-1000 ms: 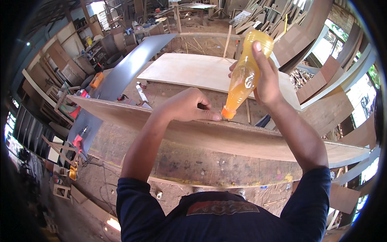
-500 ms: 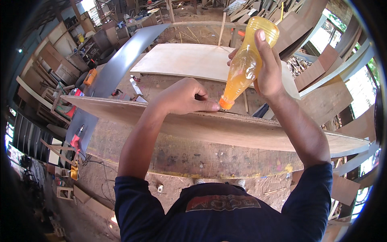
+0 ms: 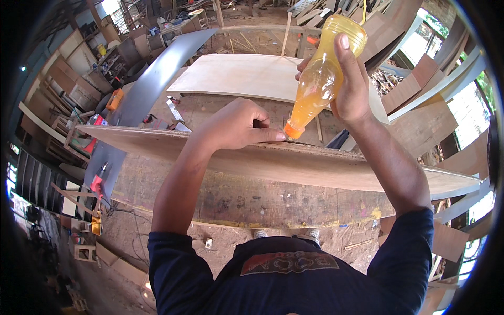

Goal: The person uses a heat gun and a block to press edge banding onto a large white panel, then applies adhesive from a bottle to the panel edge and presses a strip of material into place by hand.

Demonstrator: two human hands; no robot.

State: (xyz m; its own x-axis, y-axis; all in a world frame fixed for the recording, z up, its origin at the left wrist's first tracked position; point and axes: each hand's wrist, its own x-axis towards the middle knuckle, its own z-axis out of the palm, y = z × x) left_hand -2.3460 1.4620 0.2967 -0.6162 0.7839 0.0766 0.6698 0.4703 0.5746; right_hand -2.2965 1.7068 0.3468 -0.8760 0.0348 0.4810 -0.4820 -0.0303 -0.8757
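Observation:
My right hand is wrapped round a clear plastic bottle of yellow-orange liquid. The bottle is tipped upside down, its orange cap at the upper edge of a long plywood board. That board stands on its long side across the workbench. My left hand grips the board's top edge, thumb along it and fingers curled over the far side. The thumb tip lies just left of the cap. Whether liquid is coming out at the tip is too small to tell.
A pale plywood panel lies beyond the standing board. To the left are a shiny grey sheet, a red power tool with a cord and an orange tool. A metal square lies on the bench. Wood sheets lean at right.
The bottle and my right hand have shifted very slightly left along the board edge. My left hand keeps its grip in nearly the same place.

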